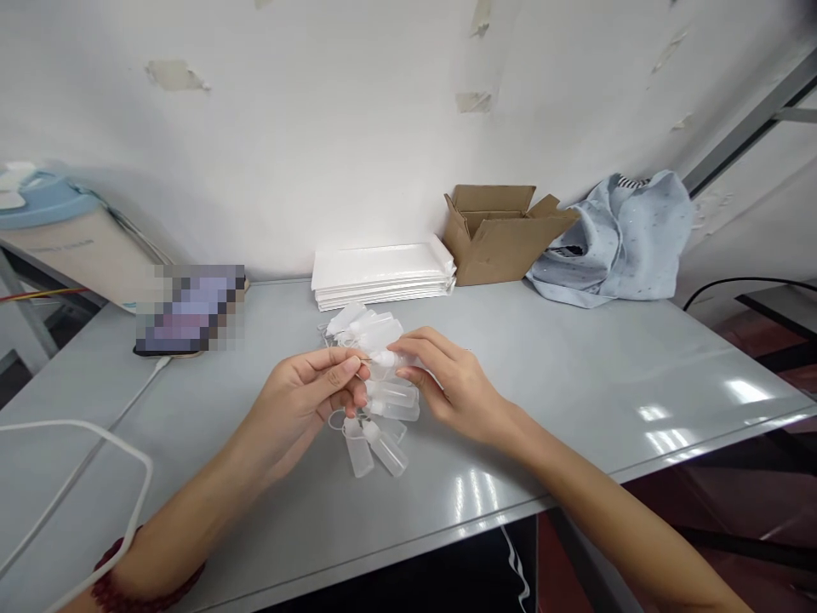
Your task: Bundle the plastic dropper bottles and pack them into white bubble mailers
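Observation:
My left hand (316, 390) and my right hand (447, 383) meet above the middle of a grey table (574, 375). Both are closed in a pinch on one small translucent plastic dropper bottle (385, 359) held between them. My left fingertips grip its cap end, my right fingers wrap its body. Several more of the same small bottles lie in a loose pile (376, 330) just beyond my hands and a few more (383, 447) right under them.
A stack of flat white packs (383, 272) lies against the wall. To its right stand an open cardboard box (498, 230) and a light blue cloth bag (622, 238). A phone (188, 311) with a white cable (77, 451) lies at the left.

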A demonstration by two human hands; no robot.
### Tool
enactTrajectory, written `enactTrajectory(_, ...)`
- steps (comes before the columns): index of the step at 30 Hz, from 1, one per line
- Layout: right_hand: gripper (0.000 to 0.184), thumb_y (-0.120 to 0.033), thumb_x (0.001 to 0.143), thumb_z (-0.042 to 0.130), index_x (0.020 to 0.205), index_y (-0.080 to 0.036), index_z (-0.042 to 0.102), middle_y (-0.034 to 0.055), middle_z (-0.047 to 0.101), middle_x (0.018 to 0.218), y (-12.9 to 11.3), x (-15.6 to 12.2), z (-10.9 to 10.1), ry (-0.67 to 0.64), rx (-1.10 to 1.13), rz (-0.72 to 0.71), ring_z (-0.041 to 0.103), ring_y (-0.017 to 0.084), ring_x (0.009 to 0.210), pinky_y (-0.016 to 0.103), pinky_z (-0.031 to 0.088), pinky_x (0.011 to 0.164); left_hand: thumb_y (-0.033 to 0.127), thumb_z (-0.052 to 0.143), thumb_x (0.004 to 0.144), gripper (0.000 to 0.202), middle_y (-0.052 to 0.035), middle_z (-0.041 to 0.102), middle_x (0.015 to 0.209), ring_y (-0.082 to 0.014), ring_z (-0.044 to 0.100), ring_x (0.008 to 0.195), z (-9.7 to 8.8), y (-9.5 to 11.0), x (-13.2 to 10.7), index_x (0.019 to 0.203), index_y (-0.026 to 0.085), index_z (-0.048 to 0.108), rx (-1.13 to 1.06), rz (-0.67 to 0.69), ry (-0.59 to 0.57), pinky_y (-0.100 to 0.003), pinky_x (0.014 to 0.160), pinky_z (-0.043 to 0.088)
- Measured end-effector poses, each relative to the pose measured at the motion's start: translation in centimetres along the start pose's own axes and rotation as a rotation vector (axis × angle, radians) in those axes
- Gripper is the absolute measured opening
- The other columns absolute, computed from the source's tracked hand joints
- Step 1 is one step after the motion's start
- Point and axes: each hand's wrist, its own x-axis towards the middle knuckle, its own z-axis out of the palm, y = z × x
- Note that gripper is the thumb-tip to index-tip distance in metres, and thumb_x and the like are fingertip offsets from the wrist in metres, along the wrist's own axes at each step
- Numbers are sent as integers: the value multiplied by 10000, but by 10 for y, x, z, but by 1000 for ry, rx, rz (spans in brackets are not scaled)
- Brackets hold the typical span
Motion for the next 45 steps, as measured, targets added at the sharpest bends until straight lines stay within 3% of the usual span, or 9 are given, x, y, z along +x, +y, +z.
enactTrajectory(20,179,-137,942,411,1077,-154,527,96,586,965,-3,-2,-3,-74,-31,51,566,149,794,291,517,678,326,677,807,193,13,557,579,-70,485,543,-8,-3,6,724,155,710,33,-30,-25,-153,509,430)
enactTrajectory(33,187,-102,930,373,1034,-114,528,124,593,935,-3,-6,3,-112,-207,0,562,172,799,306,512,670,319,651,805,144,20,629,550,-116,562,530,5,-6,-2,761,199,715,474,215,250,-215,531,482)
enactTrajectory(45,218,-79,930,346,1048,-101,528,139,585,949,-5,-7,7,-127,-214,-16,570,180,841,320,527,716,303,618,806,144,31,608,526,-114,552,507,11,-6,-4,742,197,691,571,245,261,-201,504,460)
